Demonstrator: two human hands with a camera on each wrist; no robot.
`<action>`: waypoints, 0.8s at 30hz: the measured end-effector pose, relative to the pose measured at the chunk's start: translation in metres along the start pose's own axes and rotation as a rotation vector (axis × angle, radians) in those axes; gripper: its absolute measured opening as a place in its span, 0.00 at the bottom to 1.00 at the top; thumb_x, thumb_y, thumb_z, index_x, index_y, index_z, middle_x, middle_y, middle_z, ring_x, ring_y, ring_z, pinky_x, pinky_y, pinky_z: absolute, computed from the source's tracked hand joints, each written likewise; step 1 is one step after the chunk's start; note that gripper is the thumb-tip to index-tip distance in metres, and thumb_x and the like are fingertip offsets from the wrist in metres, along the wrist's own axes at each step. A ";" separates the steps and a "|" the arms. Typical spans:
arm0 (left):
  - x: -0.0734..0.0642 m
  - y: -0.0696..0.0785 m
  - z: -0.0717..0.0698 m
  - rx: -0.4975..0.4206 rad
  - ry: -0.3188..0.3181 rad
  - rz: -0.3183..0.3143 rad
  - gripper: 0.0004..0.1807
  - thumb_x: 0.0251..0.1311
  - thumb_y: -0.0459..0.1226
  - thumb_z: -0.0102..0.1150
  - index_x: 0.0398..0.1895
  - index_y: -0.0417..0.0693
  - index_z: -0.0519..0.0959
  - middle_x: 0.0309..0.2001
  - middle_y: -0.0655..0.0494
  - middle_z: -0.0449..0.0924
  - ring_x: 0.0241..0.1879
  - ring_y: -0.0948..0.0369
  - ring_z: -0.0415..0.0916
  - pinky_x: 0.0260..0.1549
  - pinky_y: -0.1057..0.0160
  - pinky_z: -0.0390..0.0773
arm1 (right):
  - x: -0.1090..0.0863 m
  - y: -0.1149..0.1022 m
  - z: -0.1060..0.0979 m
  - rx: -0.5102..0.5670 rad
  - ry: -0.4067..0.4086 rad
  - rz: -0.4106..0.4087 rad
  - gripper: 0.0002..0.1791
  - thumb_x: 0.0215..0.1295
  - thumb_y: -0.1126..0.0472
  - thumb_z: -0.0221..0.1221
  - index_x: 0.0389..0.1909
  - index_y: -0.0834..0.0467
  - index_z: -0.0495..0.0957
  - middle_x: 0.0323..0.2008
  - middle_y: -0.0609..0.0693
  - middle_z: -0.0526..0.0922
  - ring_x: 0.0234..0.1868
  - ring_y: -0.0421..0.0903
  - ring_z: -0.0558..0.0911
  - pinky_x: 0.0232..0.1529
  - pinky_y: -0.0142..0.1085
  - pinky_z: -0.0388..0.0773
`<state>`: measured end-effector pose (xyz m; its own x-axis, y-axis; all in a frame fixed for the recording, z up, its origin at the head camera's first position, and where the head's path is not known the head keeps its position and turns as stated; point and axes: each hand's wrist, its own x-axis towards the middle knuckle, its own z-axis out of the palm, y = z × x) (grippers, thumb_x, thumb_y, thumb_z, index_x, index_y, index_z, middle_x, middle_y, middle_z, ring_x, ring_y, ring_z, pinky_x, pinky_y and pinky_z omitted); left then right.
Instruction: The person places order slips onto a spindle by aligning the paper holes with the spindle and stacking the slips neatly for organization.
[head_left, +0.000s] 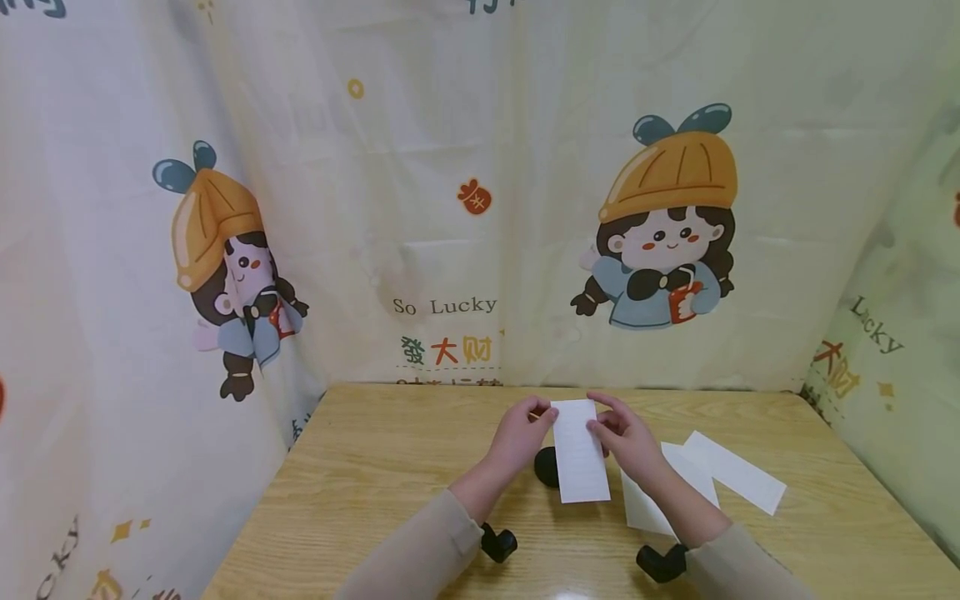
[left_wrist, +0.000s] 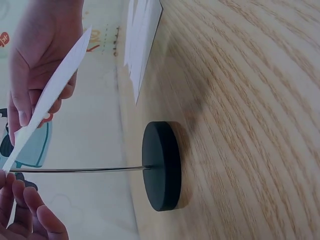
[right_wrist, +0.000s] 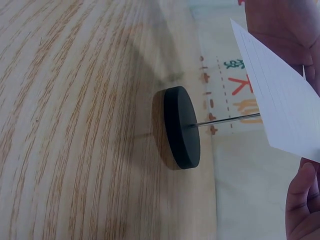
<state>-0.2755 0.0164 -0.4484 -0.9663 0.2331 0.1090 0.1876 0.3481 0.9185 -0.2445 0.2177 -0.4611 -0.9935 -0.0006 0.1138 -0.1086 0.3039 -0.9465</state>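
A narrow white paper slip [head_left: 581,458] with faint lines hangs upright between both hands. My left hand [head_left: 519,435] pinches its upper left edge between thumb and fingers, and my right hand [head_left: 628,435] pinches the upper right edge. Behind the slip stands a round black base [left_wrist: 161,166] with a thin metal rod [right_wrist: 230,120] rising from it. The rod's top end is hidden by the slip and fingers. In the left wrist view, the rod reaches the slip near my left fingertips; whether it touches cannot be told.
More white papers lie on the wooden table [head_left: 375,467] to the right: a wider sheet [head_left: 645,508], partly under my right forearm, and a long strip [head_left: 738,473] beside it. A printed curtain [head_left: 540,250] hangs along the table's back edge and sides.
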 end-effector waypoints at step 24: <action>-0.003 -0.001 0.001 0.096 0.007 0.026 0.07 0.69 0.45 0.59 0.37 0.53 0.81 0.34 0.63 0.78 0.34 0.63 0.72 0.33 0.62 0.74 | -0.001 0.005 0.002 -0.035 0.001 0.016 0.26 0.69 0.65 0.60 0.67 0.55 0.69 0.38 0.57 0.80 0.31 0.50 0.76 0.32 0.43 0.81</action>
<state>-0.2726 0.0162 -0.4498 -0.9620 0.2374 0.1349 0.2282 0.4276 0.8747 -0.2437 0.2173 -0.4664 -0.9950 0.0054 0.0994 -0.0917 0.3370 -0.9370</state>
